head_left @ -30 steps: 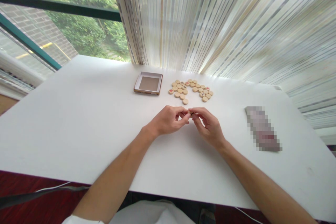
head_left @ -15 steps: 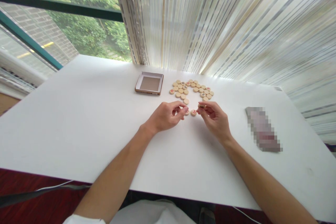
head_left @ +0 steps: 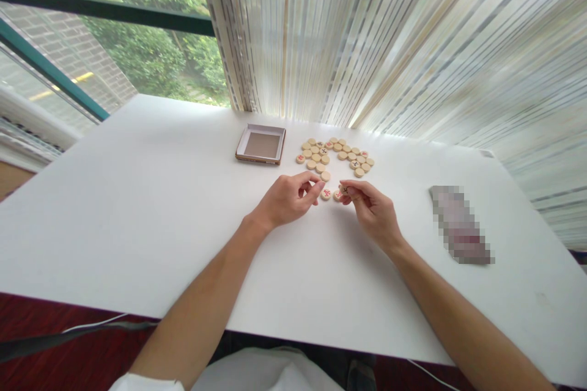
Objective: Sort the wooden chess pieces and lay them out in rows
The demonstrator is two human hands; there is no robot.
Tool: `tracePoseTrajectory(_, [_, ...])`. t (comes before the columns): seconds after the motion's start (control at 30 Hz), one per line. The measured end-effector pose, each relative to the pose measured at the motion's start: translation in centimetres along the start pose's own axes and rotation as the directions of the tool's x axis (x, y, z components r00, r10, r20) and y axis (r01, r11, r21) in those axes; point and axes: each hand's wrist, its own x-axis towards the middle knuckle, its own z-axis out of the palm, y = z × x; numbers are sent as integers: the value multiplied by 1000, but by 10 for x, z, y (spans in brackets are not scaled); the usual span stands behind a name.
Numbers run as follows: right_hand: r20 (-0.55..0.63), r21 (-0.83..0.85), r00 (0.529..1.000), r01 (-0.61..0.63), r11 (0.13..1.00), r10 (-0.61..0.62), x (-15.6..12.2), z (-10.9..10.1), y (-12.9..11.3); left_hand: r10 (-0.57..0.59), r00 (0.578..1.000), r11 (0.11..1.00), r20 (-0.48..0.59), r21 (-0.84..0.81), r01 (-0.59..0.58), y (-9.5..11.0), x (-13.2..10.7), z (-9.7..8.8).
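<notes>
My right hand (head_left: 367,204) pinches a round Chinese chess piece (head_left: 345,190) with a black character between thumb and fingers, tilted so its face shows. Just under it lies a red-marked piece (head_left: 337,195), partly covered by the fingers. To the left, another red-marked piece (head_left: 325,194) lies face up, lined up with it. My left hand (head_left: 296,195) is beside that piece, its fingers loosely curled, thumb and forefinger tips slightly apart, and no piece visible in them. A blank-faced piece (head_left: 325,176) lies just beyond the left fingertips.
Several more pieces (head_left: 316,158) lie loosely grouped behind my hands, mostly blank side up, with a second cluster (head_left: 351,157) to the right. A shallow open box (head_left: 282,149) stands at the back left. A blurred flat object (head_left: 461,226) lies at right on the white table (head_left: 137,214).
My right hand has moved slightly left with the black-marked piece, now over the right red piece. My left fingers have drawn back from the left red piece, uncovering its face.
</notes>
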Motion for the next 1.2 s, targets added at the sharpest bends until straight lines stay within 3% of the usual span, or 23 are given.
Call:
tracePoseTrajectory(0.3, [7, -10, 995, 104, 994, -104, 1, 4, 9, -11, 1000, 1000, -18, 4, 11, -1, 1, 0])
tracePoseTrajectory(0.6, [82, 73, 995, 57, 996, -63, -9, 11, 1, 26, 999, 997, 32, 75, -28, 0, -2, 5])
tracePoseTrajectory(0.93, [106, -107, 972, 219, 970, -208, -11, 13, -3, 12, 998, 1000, 67, 22, -13, 0, -3, 7])
tracePoseTrajectory(1.2, [74, -178, 963, 270, 946, -260, -10, 11, -2, 21, 994, 999, 106, -35, -17, 1, -3, 9])
